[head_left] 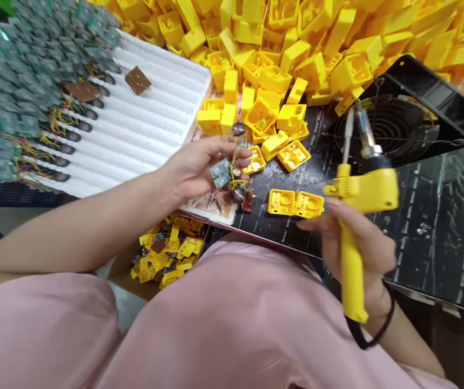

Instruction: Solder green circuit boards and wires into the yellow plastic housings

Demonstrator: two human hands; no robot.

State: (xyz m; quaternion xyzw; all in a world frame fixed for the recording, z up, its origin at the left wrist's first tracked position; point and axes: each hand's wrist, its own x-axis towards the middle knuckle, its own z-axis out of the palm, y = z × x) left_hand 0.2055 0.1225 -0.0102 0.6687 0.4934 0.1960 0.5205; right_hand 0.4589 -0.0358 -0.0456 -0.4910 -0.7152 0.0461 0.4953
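My left hand (193, 167) is over the front edge of the table, fingers curled round a small wired electronic assembly (220, 173). Its grey-green block, yellow wires and round dark speaker-like discs stick out between the fingers. A brown circuit board (248, 200) hangs beside one disc; whether it is joined to the assembly I cannot tell. My right hand (357, 237) is closed round the handle of a yellow soldering gun (371, 189), its metal tip pointing away from me. Left of that hand, an open yellow casing (282, 202) lies with its hollow insides facing up.
Yellow casings (264, 75) are heaped at the back. On the left, a white ridged foam sheet (167, 97) carries many grey-green wired assemblies (25, 81) and a loose brown board (138, 80). A black fan (394, 119) stands back right. Below, a cardboard box (124, 270) holds yellow parts.
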